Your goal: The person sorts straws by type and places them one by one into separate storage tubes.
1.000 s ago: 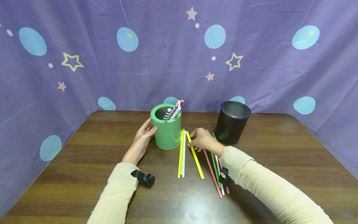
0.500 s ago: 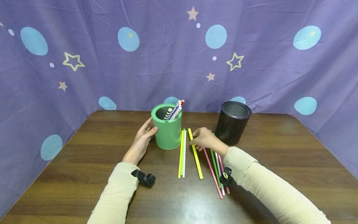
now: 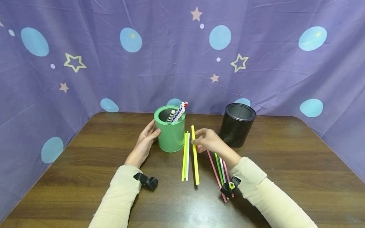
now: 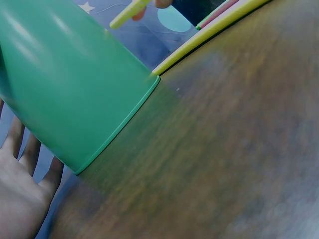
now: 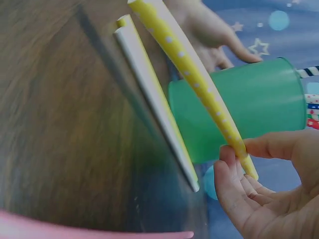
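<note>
Yellow with white dots, a straw [image 3: 195, 161] is pinched near its far end between the right hand's [image 3: 210, 141] thumb and fingers, raised off the wooden table [image 3: 159, 205], just right of the green can [image 3: 171, 136]. The left hand [image 3: 143, 142] holds that can from the left, thumb in front; patterned straws [image 3: 179, 114] lean inside it. Three thin straws [image 3: 186, 158] lie between the can and the pinched straw. Pink, green and white straws [image 3: 219, 169] lie partly under the right wrist, near the black can [image 3: 236, 129].
</note>
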`<state>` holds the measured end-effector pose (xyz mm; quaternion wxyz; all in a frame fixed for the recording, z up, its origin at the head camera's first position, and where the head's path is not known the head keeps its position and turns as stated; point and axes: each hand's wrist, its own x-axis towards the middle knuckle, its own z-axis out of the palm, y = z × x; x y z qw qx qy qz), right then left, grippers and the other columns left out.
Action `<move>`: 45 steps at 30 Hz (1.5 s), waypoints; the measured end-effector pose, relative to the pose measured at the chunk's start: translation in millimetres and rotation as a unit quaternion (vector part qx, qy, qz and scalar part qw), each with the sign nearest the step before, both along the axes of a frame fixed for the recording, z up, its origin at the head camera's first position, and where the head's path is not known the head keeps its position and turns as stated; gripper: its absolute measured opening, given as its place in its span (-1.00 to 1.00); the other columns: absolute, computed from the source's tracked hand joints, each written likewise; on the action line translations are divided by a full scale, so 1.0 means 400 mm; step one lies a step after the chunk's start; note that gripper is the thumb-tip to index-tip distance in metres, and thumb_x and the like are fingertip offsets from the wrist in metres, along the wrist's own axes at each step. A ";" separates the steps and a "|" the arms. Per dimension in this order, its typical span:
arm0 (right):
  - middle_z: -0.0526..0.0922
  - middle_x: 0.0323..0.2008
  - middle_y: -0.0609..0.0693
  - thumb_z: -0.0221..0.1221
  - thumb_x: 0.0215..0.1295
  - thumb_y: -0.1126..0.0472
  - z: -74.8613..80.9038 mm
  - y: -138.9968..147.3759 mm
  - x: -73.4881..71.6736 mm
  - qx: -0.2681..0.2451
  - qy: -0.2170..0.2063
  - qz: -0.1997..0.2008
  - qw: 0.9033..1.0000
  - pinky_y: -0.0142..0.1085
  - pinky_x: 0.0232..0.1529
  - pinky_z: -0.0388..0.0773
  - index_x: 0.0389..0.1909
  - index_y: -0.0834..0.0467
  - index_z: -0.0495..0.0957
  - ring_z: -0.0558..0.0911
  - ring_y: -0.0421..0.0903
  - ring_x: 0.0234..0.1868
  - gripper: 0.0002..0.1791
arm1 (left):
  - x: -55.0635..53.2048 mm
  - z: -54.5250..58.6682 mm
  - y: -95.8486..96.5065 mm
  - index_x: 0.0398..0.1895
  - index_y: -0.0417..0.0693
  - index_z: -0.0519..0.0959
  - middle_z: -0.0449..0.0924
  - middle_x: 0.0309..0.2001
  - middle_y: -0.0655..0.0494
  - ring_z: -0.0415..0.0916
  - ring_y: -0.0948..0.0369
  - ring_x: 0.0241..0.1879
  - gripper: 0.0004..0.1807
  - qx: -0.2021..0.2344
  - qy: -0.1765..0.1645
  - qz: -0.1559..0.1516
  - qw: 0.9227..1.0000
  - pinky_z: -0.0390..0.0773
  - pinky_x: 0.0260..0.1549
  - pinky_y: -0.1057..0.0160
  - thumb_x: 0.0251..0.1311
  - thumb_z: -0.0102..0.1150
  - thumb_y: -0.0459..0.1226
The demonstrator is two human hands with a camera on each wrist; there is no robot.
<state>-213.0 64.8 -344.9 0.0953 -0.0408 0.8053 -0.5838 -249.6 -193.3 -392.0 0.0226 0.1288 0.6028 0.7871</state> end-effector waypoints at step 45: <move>0.72 -0.43 -0.04 0.13 0.32 0.53 0.085 0.004 0.049 -0.316 0.242 -0.122 0.909 -0.31 -0.36 0.65 0.02 0.31 0.42 0.68 -0.15 -0.46 -0.71 | 0.003 -0.002 -0.003 0.56 -0.18 0.00 0.00 0.52 -0.20 -0.03 0.00 0.50 -0.27 0.005 -0.003 -0.001 1.000 -0.02 0.43 -0.03 0.41 0.03 -0.37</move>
